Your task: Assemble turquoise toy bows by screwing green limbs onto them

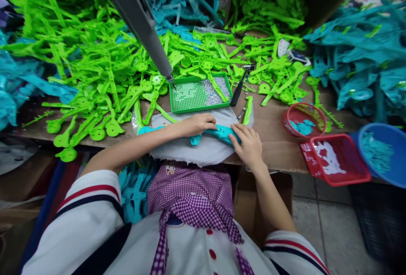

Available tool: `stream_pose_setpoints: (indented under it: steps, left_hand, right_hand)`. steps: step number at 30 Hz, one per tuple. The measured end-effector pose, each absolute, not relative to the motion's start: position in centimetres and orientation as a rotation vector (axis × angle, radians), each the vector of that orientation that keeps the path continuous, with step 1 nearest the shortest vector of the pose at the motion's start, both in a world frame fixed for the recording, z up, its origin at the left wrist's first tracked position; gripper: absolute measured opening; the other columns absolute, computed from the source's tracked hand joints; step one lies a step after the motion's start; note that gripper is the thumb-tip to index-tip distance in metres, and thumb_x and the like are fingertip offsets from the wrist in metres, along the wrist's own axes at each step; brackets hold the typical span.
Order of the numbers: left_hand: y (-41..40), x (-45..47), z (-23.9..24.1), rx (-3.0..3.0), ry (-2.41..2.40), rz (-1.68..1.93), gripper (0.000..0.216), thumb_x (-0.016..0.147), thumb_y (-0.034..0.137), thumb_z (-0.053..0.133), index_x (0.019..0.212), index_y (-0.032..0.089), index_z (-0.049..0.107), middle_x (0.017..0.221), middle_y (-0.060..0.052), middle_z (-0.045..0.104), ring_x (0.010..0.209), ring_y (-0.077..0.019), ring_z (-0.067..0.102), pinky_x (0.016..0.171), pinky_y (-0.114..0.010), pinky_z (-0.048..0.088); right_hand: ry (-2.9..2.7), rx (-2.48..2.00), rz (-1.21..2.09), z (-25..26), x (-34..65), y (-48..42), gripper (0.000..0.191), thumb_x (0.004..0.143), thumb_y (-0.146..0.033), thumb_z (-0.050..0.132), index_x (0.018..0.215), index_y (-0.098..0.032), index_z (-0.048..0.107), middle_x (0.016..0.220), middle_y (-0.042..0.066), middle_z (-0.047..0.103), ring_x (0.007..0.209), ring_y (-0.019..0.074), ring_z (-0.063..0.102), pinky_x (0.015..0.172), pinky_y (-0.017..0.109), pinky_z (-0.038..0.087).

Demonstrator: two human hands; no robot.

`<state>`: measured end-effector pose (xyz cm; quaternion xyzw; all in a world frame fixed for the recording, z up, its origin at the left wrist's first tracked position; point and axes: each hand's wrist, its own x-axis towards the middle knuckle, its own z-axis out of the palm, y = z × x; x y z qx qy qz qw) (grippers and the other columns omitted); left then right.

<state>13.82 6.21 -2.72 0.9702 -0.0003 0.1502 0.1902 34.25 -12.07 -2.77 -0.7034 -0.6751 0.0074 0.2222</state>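
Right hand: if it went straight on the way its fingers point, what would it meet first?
The right hand would probably meet the near rim of the green tray first, across the pale cloth beyond the turquoise part it holds; its height is unclear.

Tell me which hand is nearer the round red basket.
Right: the right hand is left of the round red basket; the left hand is farther left still.

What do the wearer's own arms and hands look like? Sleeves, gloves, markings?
White short sleeves, each with a red and a navy stripe near the hem. Below them both forearms are bare. No glove on the left hand or right hand; no watch or bracelet shows.
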Motion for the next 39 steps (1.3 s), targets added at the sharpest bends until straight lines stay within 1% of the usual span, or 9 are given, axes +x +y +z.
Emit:
stream_pose_setpoints:
  steps: [4, 11, 18, 21, 25, 29, 32, 35, 39]
  left_hand:
    - [6.3, 14.1, -2.4, 2.754, -0.018, 0.411, 0.031, 0.099, 0.011, 0.044, 0.109, 0.02, 0.072, 0.104, -0.011, 0.068, 0.097, -0.0185, 0.063, 0.083, -0.032, 0.052]
    - [4.3, 13.2, -1.7, 2.749, 0.063, 0.393, 0.032, 0.105, 0.021, 0.038, 0.11, 0.019, 0.07, 0.102, -0.012, 0.068, 0.097, -0.0205, 0.062, 0.083, -0.035, 0.053]
    - [5.6, 13.6, -1.8, 2.657, -0.044, 0.337, 0.019, 0.1, 0.02, 0.05, 0.1, 0.022, 0.07, 0.096, -0.009, 0.068, 0.093, -0.0195, 0.061, 0.079, -0.03, 0.049]
    - [6.0, 14.0, -1.5, 2.688, -0.042, 0.208, 0.021, 0.098, 0.018, 0.051, 0.105, 0.022, 0.071, 0.102, -0.01, 0.068, 0.097, -0.0202, 0.06, 0.079, -0.03, 0.047]
    - [5.5, 14.2, -1.0, 2.759, 0.051, 0.026, 0.031, 0.095, 0.01, 0.048, 0.109, 0.021, 0.073, 0.111, -0.01, 0.067, 0.103, -0.0213, 0.058, 0.088, -0.033, 0.045]
    - [4.9, 13.2, -0.1, 2.781, 0.175, 0.002, 0.042, 0.094, 0.01, 0.048, 0.124, 0.028, 0.071, 0.131, -0.011, 0.059, 0.12, -0.0263, 0.051, 0.103, -0.044, 0.037]
    - [4.6, 12.2, 0.0, 2.75, 0.274, -0.029, 0.051, 0.094, 0.011, 0.048, 0.136, 0.034, 0.064, 0.133, -0.01, 0.055, 0.122, -0.0279, 0.048, 0.103, -0.046, 0.036]
    - [4.7, 11.7, -0.8, 2.687, 0.33, -0.016, 0.054, 0.094, 0.011, 0.047, 0.137, 0.038, 0.062, 0.125, -0.009, 0.057, 0.115, -0.0257, 0.05, 0.099, -0.043, 0.039]
    - [5.2, 11.3, -2.0, 2.511, 0.237, 0.145, 0.045, 0.094, 0.012, 0.049, 0.128, 0.034, 0.07, 0.119, -0.009, 0.062, 0.11, -0.0231, 0.055, 0.099, -0.04, 0.045]
  right_hand:
    - [-1.849, -1.948, 0.033, -2.9, 34.2, -12.1, 0.042, 0.101, -0.045, 0.048, 0.131, -0.022, 0.067, 0.129, 0.007, 0.072, 0.121, 0.0258, 0.061, 0.098, 0.041, 0.048]
    - [-1.826, -1.926, 0.091, -2.8, 34.2, -12.0, 0.042, 0.101, -0.046, 0.047, 0.132, -0.025, 0.067, 0.129, 0.008, 0.072, 0.121, 0.0281, 0.061, 0.098, 0.045, 0.047]
    - [-1.838, -1.932, 0.089, -2.8, 34.2, -12.0, 0.043, 0.101, -0.047, 0.045, 0.131, -0.024, 0.067, 0.128, 0.009, 0.072, 0.121, 0.0276, 0.06, 0.098, 0.044, 0.046]
    - [-1.836, -1.94, 0.093, -2.9, 34.1, -11.9, 0.043, 0.101, -0.046, 0.045, 0.13, -0.023, 0.068, 0.129, 0.009, 0.072, 0.122, 0.0277, 0.059, 0.098, 0.044, 0.045]
    - [-1.847, -1.957, 0.095, -3.1, 34.2, -11.9, 0.042, 0.102, -0.045, 0.046, 0.13, -0.022, 0.067, 0.13, 0.009, 0.072, 0.123, 0.0276, 0.059, 0.099, 0.044, 0.045]
    - [-1.873, -1.949, 0.061, -2.5, 34.0, -12.0, 0.04, 0.102, -0.042, 0.047, 0.13, -0.023, 0.067, 0.129, 0.009, 0.072, 0.121, 0.028, 0.061, 0.101, 0.047, 0.043]
    - [-1.882, -1.893, 0.017, -1.7, 33.0, -11.4, 0.036, 0.103, -0.037, 0.047, 0.129, -0.024, 0.068, 0.132, 0.009, 0.071, 0.124, 0.0276, 0.061, 0.11, 0.052, 0.036]
    - [-2.001, -1.743, 0.18, -1.4, 32.0, -9.9, 0.036, 0.103, -0.032, 0.044, 0.129, -0.024, 0.068, 0.133, 0.009, 0.07, 0.12, 0.0256, 0.064, 0.106, 0.049, 0.044]
    - [-2.144, -1.622, 0.428, -2.0, 32.2, -8.6, 0.039, 0.103, -0.03, 0.043, 0.133, -0.023, 0.066, 0.129, 0.01, 0.072, 0.113, 0.0267, 0.065, 0.097, 0.048, 0.053]
